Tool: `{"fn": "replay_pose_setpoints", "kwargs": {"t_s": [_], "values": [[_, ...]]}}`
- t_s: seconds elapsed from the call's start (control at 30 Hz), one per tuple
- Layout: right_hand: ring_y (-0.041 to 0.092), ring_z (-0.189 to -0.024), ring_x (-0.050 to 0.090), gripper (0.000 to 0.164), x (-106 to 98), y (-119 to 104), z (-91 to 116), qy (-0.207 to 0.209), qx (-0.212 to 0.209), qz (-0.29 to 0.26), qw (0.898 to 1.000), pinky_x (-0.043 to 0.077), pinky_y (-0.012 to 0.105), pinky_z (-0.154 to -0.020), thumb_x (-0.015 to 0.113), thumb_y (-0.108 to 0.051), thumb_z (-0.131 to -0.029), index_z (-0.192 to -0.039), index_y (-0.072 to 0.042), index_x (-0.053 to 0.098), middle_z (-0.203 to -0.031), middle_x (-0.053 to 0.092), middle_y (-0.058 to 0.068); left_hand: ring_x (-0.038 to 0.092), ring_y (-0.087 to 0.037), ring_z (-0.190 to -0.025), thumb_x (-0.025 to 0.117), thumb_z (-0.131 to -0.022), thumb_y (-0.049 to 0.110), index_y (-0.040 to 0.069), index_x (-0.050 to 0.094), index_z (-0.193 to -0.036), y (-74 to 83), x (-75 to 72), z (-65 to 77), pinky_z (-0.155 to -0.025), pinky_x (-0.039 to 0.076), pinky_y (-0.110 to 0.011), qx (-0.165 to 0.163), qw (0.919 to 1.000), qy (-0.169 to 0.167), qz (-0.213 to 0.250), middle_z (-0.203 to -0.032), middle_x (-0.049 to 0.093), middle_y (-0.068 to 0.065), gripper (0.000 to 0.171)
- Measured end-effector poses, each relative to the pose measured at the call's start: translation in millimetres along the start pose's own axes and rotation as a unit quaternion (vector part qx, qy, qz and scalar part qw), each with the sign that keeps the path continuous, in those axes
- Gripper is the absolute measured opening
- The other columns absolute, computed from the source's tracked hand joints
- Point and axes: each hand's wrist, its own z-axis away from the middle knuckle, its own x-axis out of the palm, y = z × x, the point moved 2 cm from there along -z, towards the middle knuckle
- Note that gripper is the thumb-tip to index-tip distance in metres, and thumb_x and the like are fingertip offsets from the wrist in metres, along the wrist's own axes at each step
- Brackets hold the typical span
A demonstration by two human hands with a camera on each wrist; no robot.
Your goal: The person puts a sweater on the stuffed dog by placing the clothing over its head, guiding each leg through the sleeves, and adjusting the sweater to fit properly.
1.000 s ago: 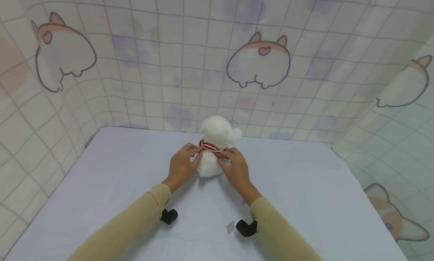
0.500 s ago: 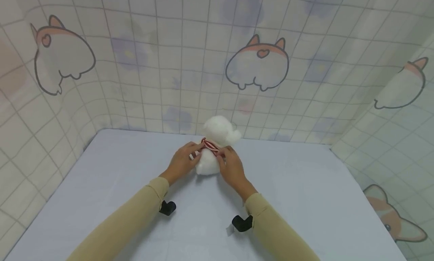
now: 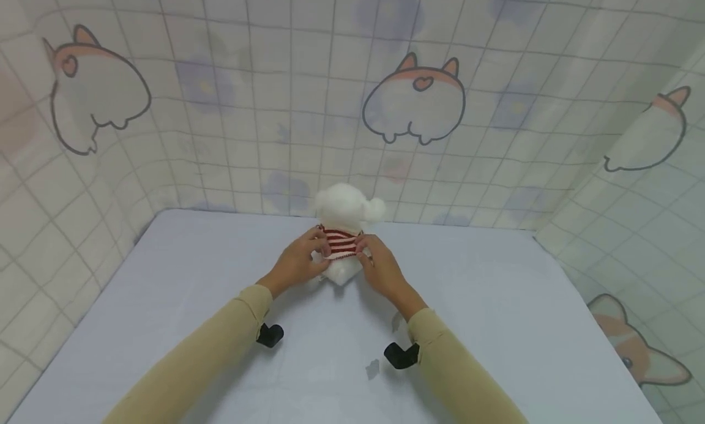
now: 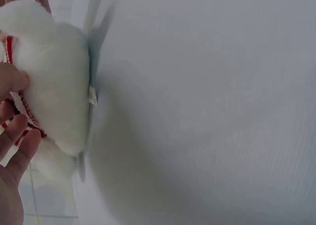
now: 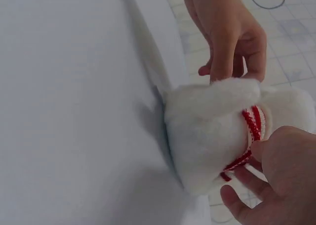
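Note:
A white plush toy (image 3: 343, 205) sits upright at the far middle of the table, wearing a small red-and-white striped knitted garment (image 3: 342, 244) round its body. In the head view the garment lies spread flat across the body. My left hand (image 3: 297, 260) pinches its left edge between thumb and fingers. On the opposite side, my right hand (image 3: 384, 270) pinches the right edge. In the right wrist view the thumb and fingers of the right hand (image 5: 286, 178) hold the garment's hem against the fur. A small tag (image 4: 93, 95) sticks out near the toy's base in the left wrist view.
The toy rests on a pale table (image 3: 468, 289) close to its back edge. A curtain (image 3: 264, 106) with a grid and corgi pattern hangs behind and at both sides. Black mounts (image 3: 270, 335) show under both forearms, and grey marks (image 3: 373, 369) lie on the tabletop.
The garment was bunched in a narrow, slanted band; it is now pulled down and spread into level stripes. The toy tilted and turned right, then came back to face straighter.

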Motion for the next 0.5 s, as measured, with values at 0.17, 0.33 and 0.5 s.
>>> {"fn": "replay_pose_setpoints", "kwargs": {"t_s": [0.17, 0.33, 0.5], "values": [[0.024, -0.108, 0.059, 0.012, 0.1, 7.0, -2.3, 0.011, 0.001, 0.032, 0.999, 0.053, 0.038, -0.087, 0.064, -0.004, -0.091, -0.101, -0.008, 0.058, -0.113, 0.061, 0.008, 0.057, -0.014, -0.086, 0.073, -0.083, 0.009, 0.012, 0.058, -0.083, 11.5, 6.0, 2.0, -0.074, 0.051, -0.03, 0.015, 0.9999, -0.003, -0.007, -0.091, 0.058, 0.0, 0.016], [0.021, -0.102, 0.059, 0.02, 3.0, 3.1, -1.3, 0.011, -0.065, 0.105, 0.992, 0.051, 0.038, -0.087, 0.072, -0.004, -0.084, -0.1, -0.012, 0.062, -0.107, 0.062, 0.003, 0.057, -0.014, -0.093, 0.072, -0.084, 0.005, 0.013, 0.063, -0.093, 13.7, 7.6, 3.4, -0.081, 0.051, -0.032, 0.013, 0.9993, 0.014, -0.031, -0.095, 0.064, 0.001, 0.014], [0.018, -0.084, 0.06, 0.015, 3.8, 1.2, -2.0, 0.012, -0.07, 0.139, 0.988, 0.051, 0.032, -0.075, 0.071, -0.001, -0.082, -0.087, -0.013, 0.063, -0.09, 0.063, -0.001, 0.059, -0.015, -0.095, 0.07, -0.084, 0.003, 0.014, 0.066, -0.092, 13.3, 6.1, 5.4, -0.084, 0.052, -0.034, 0.027, 0.9987, -0.018, -0.04, -0.098, 0.065, 0.0, 0.015]]}}
